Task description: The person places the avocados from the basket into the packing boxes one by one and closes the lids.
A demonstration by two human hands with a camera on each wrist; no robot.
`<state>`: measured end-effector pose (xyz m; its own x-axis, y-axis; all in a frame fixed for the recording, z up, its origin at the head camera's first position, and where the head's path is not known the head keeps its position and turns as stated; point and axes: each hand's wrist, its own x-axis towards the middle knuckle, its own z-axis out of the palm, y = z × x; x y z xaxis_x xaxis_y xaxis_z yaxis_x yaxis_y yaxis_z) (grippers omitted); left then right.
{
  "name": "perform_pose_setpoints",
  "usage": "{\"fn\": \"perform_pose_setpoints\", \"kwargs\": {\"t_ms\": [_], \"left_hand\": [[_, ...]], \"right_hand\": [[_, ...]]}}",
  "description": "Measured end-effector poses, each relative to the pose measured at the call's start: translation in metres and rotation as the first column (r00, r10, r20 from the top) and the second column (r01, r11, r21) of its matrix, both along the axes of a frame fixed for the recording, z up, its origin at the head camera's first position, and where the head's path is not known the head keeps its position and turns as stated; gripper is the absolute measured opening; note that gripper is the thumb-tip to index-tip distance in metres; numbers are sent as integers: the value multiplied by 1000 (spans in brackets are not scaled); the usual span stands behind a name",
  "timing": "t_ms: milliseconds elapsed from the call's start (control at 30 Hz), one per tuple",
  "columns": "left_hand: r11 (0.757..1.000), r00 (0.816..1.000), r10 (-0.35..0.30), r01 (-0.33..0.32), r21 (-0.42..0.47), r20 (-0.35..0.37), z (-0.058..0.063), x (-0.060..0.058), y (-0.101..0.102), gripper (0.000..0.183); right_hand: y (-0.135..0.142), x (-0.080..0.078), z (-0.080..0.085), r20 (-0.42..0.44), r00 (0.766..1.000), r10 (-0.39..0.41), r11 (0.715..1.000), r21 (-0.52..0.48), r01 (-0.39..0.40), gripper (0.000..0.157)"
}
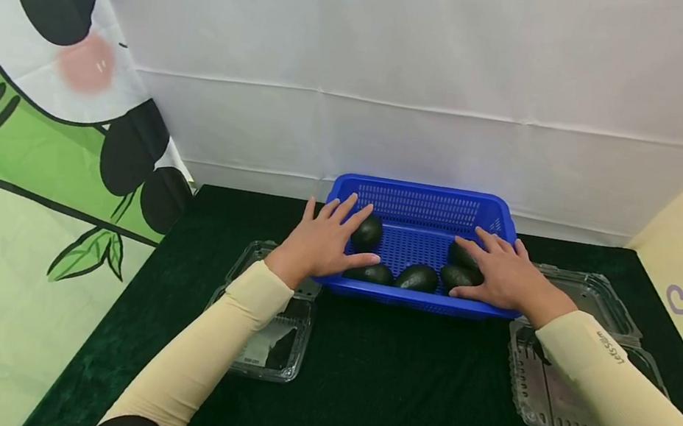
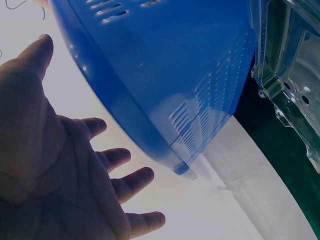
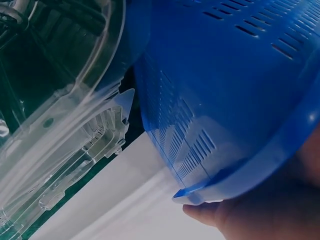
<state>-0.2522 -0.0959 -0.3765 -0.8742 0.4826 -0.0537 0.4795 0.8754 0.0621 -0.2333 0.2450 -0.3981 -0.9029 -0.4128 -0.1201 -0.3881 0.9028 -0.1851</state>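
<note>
A blue plastic basket (image 1: 422, 298) at the back of the table holds several dark green avocados (image 1: 417, 277). Over its left rim my left hand (image 1: 324, 244) spreads its straight fingers, thumb pointing inward above the avocados there. In the left wrist view the palm and parted fingers (image 2: 132, 185) show beside the basket's outer wall. My right hand (image 1: 502, 276) hovers over the right end, fingers apart and partly covering two avocados. From the right wrist, a fingertip (image 3: 200, 214) appears right at the basket rim (image 3: 240, 185). Neither hand grips anything.
Clear plastic clamshell containers stand lid-up on both sides: one at left (image 1: 289, 372), partly behind my forearm, another at right (image 1: 526, 399) under my other forearm. Dark green cloth (image 1: 390, 414) covers the table. A white fabric backdrop (image 1: 405, 67) hangs behind the basket.
</note>
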Motion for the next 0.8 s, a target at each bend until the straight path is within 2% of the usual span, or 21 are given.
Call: {"fn": "perform_pose_setpoints", "kwargs": {"t_ms": [300,800], "left_hand": [[1000,1000,-3,3,-3,0,-1,0,1,95],[999,1000,23,-23,-22,-2,-1,-8,10,96]], "right_hand": [[-2,-2,1,-8,1000,14,1000,8,-13,92],[4,-41,11,-8,1000,-5,1000,26,5,86]]}}
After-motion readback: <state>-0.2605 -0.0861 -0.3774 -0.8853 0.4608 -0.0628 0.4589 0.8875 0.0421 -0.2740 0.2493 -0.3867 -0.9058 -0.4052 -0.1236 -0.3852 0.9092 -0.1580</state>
